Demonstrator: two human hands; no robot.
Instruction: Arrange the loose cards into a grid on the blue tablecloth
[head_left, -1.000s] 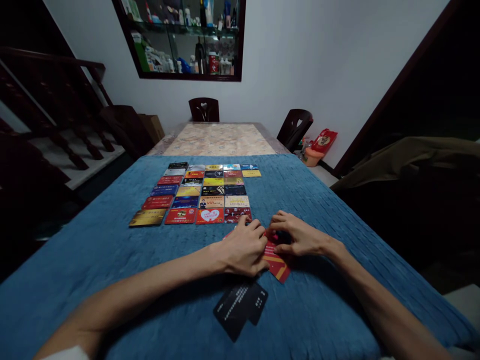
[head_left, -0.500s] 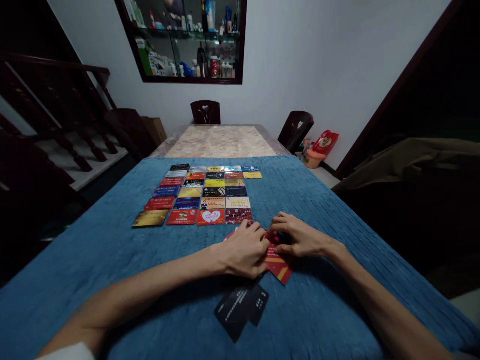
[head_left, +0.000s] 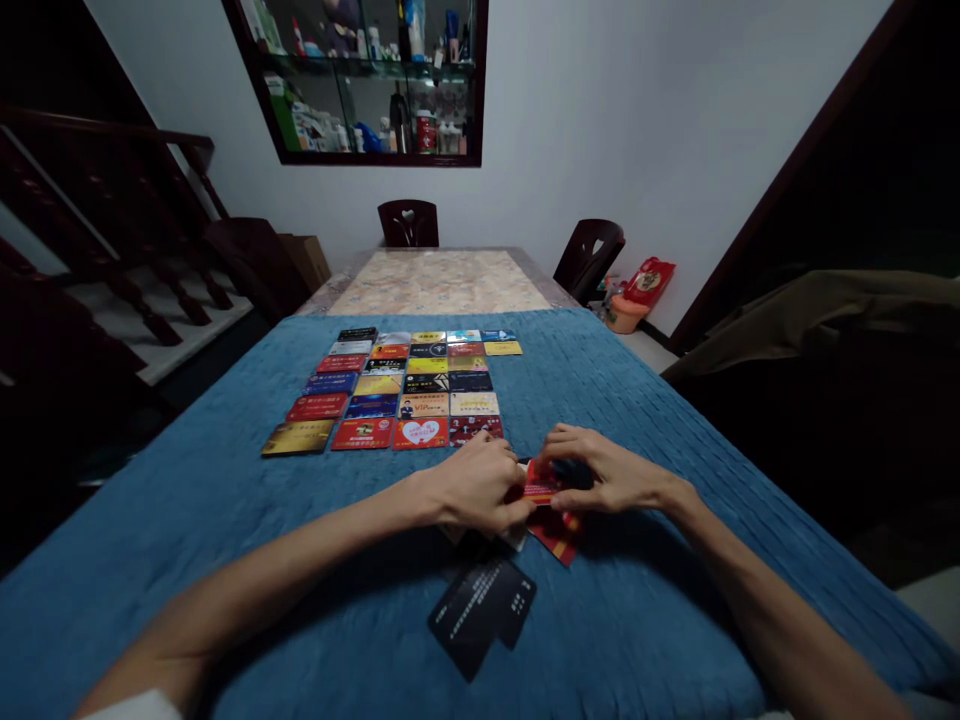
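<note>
Two hands are meeting at the frame's centre in the head view: I am seeing the left hand (head_left: 480,490) and the right hand (head_left: 604,478) both pinching a small stack of red cards (head_left: 546,500), just above the blue cloth (head_left: 225,540). Two black cards (head_left: 481,612) are lying overlapped below them. Six rows of cards (head_left: 401,385) are sitting upper left of centre; two chairs (head_left: 409,222) are standing beyond.

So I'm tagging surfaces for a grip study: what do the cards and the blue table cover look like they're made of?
The cards in the grid look like glossy plastic: flat, stiff, with sheen on the gold one. The red card held between the left hand and right hand seems the same. The blue cover looks like soft, matte, ribbed fabric, possibly quilted.
</note>
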